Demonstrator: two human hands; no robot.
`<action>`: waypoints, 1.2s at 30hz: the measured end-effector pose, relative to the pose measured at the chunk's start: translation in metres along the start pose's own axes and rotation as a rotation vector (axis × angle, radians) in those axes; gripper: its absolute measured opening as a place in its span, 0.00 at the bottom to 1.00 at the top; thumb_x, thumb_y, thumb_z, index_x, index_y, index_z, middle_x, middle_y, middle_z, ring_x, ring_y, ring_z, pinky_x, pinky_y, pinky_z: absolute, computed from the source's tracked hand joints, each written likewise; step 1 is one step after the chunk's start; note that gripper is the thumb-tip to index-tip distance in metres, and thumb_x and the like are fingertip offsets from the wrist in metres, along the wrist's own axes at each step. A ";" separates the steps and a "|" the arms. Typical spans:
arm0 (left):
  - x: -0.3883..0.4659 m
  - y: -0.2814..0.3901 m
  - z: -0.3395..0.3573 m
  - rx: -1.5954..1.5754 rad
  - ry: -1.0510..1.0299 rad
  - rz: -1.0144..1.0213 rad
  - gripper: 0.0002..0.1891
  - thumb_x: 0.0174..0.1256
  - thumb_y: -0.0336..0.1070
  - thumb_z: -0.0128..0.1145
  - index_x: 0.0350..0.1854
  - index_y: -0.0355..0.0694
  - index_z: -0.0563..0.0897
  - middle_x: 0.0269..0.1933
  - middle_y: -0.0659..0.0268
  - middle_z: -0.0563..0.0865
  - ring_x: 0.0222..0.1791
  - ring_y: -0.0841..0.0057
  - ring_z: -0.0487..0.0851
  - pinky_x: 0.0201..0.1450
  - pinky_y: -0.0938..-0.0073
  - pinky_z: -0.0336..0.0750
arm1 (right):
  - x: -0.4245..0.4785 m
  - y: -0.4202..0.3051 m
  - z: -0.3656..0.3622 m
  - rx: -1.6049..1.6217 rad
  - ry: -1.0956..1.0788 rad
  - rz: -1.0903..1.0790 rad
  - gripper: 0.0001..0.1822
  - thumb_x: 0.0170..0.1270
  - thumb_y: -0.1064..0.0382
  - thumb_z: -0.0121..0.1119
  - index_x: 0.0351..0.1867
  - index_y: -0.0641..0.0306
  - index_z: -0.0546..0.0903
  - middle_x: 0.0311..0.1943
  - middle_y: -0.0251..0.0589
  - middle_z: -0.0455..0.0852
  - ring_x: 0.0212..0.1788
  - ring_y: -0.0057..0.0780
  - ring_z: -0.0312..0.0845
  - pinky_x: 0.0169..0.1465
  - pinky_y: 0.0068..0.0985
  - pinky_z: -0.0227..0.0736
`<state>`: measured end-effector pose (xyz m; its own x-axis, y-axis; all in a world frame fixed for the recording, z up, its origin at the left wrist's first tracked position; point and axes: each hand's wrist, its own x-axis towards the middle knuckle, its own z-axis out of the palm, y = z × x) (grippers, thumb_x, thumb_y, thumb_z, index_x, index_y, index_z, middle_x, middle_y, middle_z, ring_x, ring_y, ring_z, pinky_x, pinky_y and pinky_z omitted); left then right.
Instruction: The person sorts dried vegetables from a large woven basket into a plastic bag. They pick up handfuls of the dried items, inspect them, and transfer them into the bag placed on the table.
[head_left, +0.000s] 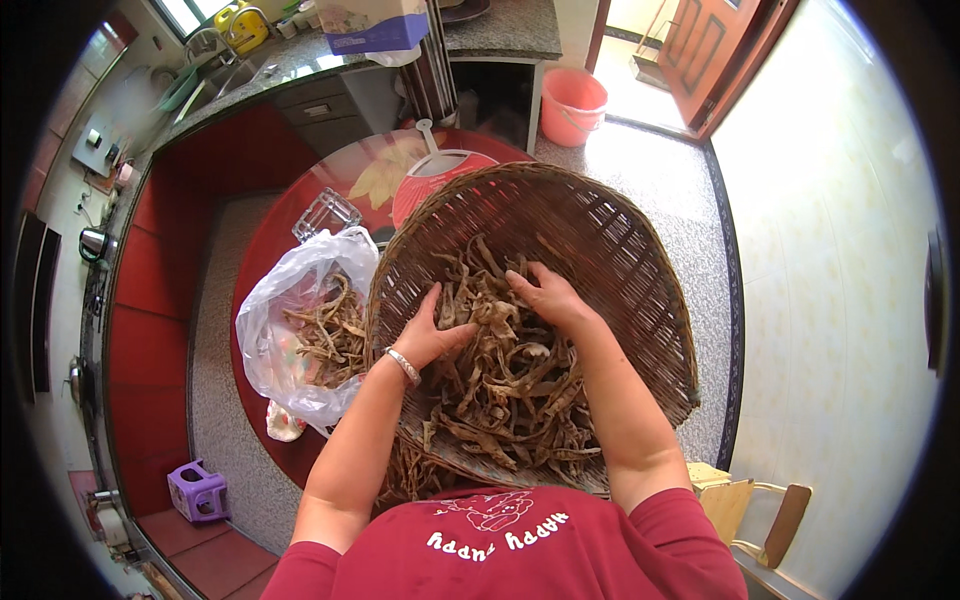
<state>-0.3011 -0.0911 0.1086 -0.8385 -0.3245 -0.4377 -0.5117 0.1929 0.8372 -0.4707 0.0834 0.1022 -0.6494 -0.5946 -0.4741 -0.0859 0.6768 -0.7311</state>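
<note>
A round wicker basket (637, 247) is tilted towards me, its near side by my shirt. Brown, shrivelled dried vegetable strips (510, 390), perhaps dried pods, are heaped in its lower half. My left hand (431, 334), with a silver bracelet at the wrist, rests on the heap's left side, thumb and forefinger spread. On the upper right of the heap lies my right hand (553, 296), its thumb apart from the fingers. Some fingertips of both hands are hidden among the strips. Left of the basket, an open clear plastic bag (266, 322) holds more such strips (330, 337).
Under the basket and bag is a round red table (259, 247) with a glass ashtray-like dish (326, 215) and a red hand fan (442, 169). A pink bucket (574, 109) stands by the doorway. A purple stool (198, 491) is lower left, a wooden chair (724, 506) lower right.
</note>
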 end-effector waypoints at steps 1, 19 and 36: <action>0.000 0.000 -0.002 -0.062 -0.004 -0.042 0.61 0.48 0.55 0.74 0.76 0.37 0.45 0.69 0.43 0.66 0.68 0.57 0.67 0.65 0.64 0.66 | 0.000 -0.004 -0.002 0.040 -0.020 0.030 0.49 0.63 0.29 0.51 0.70 0.71 0.61 0.67 0.60 0.66 0.70 0.50 0.61 0.69 0.38 0.60; 0.004 0.014 0.009 -0.204 0.112 -0.296 0.49 0.53 0.67 0.65 0.66 0.32 0.61 0.59 0.53 0.76 0.57 0.67 0.73 0.59 0.67 0.68 | 0.020 -0.009 0.016 0.245 -0.160 0.123 0.52 0.56 0.30 0.61 0.69 0.71 0.63 0.65 0.54 0.71 0.66 0.42 0.67 0.66 0.37 0.62; -0.008 0.005 0.008 -0.609 -0.117 0.082 0.55 0.52 0.31 0.72 0.76 0.44 0.44 0.70 0.60 0.63 0.67 0.70 0.66 0.67 0.70 0.64 | -0.036 -0.047 0.004 0.187 -0.147 -0.235 0.48 0.50 0.45 0.74 0.65 0.70 0.63 0.59 0.54 0.76 0.63 0.41 0.71 0.64 0.34 0.64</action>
<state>-0.2986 -0.0800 0.1133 -0.9030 -0.2210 -0.3685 -0.2754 -0.3605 0.8911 -0.4405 0.0716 0.1518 -0.5115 -0.7904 -0.3371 -0.0721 0.4304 -0.8998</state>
